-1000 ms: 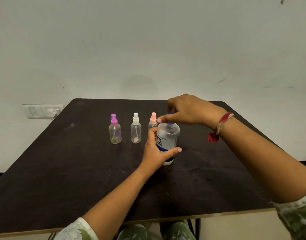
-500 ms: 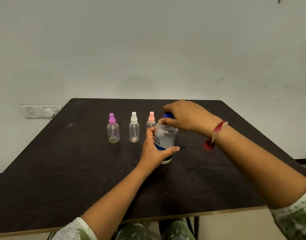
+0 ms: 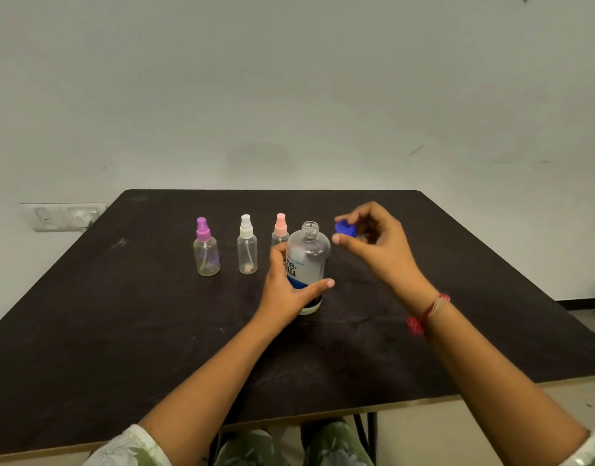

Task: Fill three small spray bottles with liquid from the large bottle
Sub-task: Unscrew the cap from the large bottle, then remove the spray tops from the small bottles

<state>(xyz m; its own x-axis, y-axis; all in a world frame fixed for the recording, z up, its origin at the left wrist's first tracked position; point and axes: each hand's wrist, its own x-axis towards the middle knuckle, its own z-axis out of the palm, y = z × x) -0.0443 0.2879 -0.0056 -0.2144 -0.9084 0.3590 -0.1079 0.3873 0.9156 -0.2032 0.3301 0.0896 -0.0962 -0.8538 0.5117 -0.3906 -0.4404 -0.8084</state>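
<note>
The purple spray bottle (image 3: 207,253), white spray bottle (image 3: 247,250) and pink spray bottle (image 3: 280,230) stand in a row on the surface (image 3: 121,314). Your left hand (image 3: 286,294) clamps its fingers round the upright, open-necked large bottle (image 3: 307,260). Your right hand (image 3: 380,247) pinches the blue cap (image 3: 344,228) in its fingers, just beside the neck.

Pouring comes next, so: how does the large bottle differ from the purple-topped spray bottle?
The large bottle is open, its blue cap in the right hand; the purple-topped spray bottle has its sprayer on. The left hand grips the large bottle; the spray bottle stands untouched. The large bottle is bigger and labelled; the spray bottle is plain. Both are clear and upright on the table.
</note>
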